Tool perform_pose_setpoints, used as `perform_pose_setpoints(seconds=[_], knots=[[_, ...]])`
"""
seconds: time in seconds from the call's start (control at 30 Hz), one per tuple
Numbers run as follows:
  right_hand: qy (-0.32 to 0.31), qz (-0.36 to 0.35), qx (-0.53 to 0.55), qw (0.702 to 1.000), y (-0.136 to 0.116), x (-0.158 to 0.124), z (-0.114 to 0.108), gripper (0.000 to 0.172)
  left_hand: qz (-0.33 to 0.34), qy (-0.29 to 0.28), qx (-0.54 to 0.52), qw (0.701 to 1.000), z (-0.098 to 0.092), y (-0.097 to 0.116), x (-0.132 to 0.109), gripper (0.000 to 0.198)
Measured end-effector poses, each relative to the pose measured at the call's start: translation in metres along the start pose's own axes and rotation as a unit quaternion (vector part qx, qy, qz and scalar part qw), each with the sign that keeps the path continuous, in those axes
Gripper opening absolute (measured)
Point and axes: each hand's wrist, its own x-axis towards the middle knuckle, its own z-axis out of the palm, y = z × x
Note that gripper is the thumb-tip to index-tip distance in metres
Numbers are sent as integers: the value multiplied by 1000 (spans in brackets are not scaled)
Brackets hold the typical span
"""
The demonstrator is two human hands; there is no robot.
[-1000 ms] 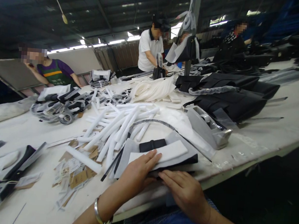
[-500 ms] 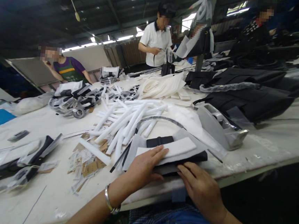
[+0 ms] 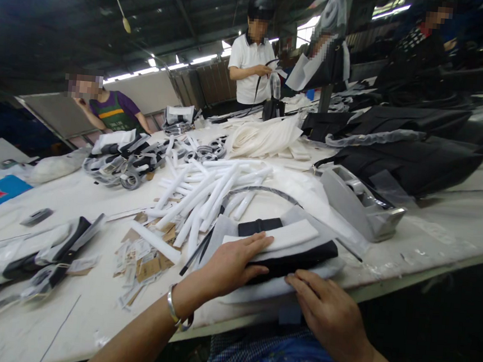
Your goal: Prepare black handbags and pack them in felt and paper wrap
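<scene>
My left hand [image 3: 229, 262] lies flat, fingers stretched, on a white foam strip [image 3: 287, 237] that tops a folded black item [image 3: 298, 257] near the table's front edge. My right hand [image 3: 328, 312] is just below it, fingers extended and touching a white sheet [image 3: 257, 288] that sticks out under the black item. A silver bangle [image 3: 175, 315] is on my left wrist.
A grey tape dispenser [image 3: 360, 202] stands to the right. White foam rolls [image 3: 206, 192] and brown tags [image 3: 145, 263] lie behind and to the left. Black bags [image 3: 413, 154] are piled at the back right. Other people work along the far side of the table [image 3: 452, 233].
My right hand has slid back toward me, and a white sheet now shows under the black item. The view shifted slightly; my left hand stays on the strip.
</scene>
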Motion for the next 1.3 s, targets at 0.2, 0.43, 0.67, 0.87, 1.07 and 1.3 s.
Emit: perform_pose_setpoints(seconds=[0.2,0.43,0.67,0.87,1.07,1.3], knots=[[36,27,19,999,-7,11,12,25,-1,-14,-5,1000,-5,2,1,79],[38,44,40,998,-7,16,25,21,-15,36,78,996,26,3,-5,91],[29,-83,47,995,17,25,-22,38,33,116,183,976,61,-3,-11,65],[-50,-107,-1,993,57,25,-7,42,14,91,269,959,69,11,-7,58],[-22,-69,14,997,57,17,4,43,-16,39,287,957,67,35,10,46],[-15,-72,44,996,47,-4,-12,48,-1,123,285,950,86,19,1,65]])
